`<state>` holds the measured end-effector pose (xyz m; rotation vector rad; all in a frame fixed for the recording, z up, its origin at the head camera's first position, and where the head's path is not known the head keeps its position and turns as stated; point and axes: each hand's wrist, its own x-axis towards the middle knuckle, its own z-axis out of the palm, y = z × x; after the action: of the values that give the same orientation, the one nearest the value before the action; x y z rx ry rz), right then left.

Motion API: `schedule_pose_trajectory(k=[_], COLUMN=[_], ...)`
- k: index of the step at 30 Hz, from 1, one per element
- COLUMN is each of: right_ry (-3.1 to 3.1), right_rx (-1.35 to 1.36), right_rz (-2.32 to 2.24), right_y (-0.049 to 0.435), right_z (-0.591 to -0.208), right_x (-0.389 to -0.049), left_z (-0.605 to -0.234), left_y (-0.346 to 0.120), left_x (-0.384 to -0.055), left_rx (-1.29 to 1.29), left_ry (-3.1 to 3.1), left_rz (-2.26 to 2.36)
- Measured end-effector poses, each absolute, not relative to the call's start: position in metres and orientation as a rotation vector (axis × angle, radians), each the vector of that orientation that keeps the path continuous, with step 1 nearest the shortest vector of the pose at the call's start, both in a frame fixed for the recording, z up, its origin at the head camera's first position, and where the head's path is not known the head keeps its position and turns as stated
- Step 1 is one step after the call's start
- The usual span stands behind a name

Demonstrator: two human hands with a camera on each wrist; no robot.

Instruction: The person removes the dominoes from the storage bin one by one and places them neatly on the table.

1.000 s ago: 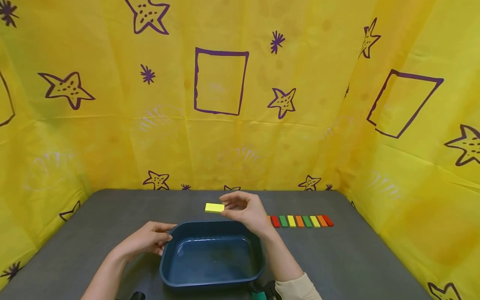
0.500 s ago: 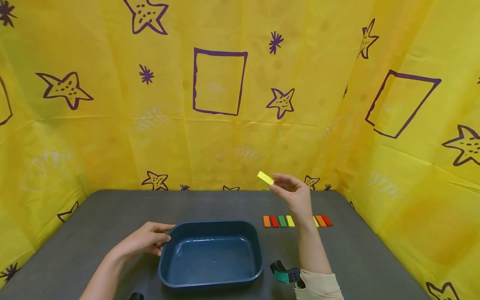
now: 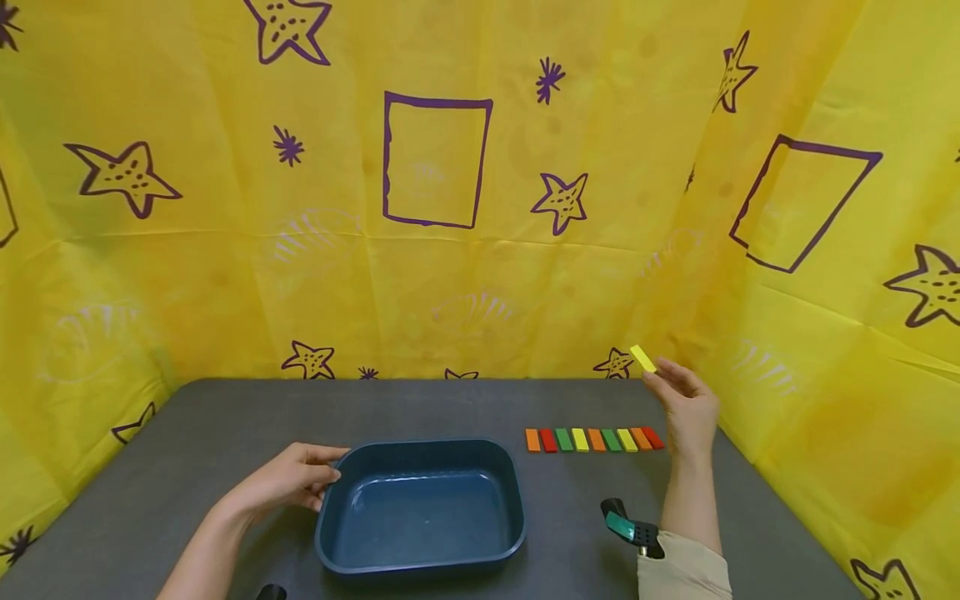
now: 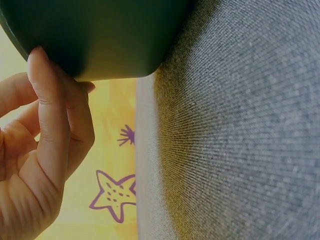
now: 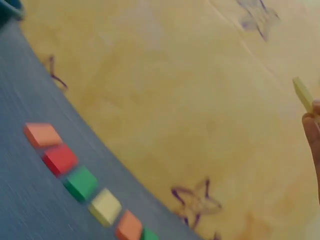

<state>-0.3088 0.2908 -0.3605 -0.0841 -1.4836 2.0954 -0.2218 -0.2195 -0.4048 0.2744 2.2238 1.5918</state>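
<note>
Pinched between the thumb and fingers of my right hand (image 3: 688, 408) is a yellow block (image 3: 642, 359), held up above the table's far right. The right wrist view shows the same yellow block (image 5: 302, 94) at its right edge, with only fingertips visible. Below and left of that hand lies a row of small flat blocks (image 3: 596, 440) in orange, red, green and yellow. My left hand (image 3: 288, 479) grips the left rim of a dark blue plastic tub (image 3: 427, 546), which has nothing inside. Up close, the left wrist view has the fingers (image 4: 50, 120) against the tub's wall (image 4: 115, 45).
A grey cloth-covered table (image 3: 420, 404) carries everything. Yellow curtains (image 3: 465, 275) with purple stars enclose its back and sides. A black and teal wrist strap (image 3: 630, 527) sits by the right sleeve (image 3: 682, 567).
My right hand has carried the yellow block from above the tub's far rim rightward, past the row, raising it on the way. The left hand and the tub have barely moved.
</note>
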Motion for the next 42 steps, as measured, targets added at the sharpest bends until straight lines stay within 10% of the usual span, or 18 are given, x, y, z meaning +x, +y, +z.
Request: schedule_pose_trajectory(k=[42], right_ry=[-2.155], right_rx=[-0.74], right_rz=[1.431], right_y=[0.361], right_z=[-0.465], right_x=[-0.32], left_z=[-0.405], left_y=[-0.219], left_x=[-0.22], left_rx=[0.299], left_ry=[2.198], left_rz=[1.609])
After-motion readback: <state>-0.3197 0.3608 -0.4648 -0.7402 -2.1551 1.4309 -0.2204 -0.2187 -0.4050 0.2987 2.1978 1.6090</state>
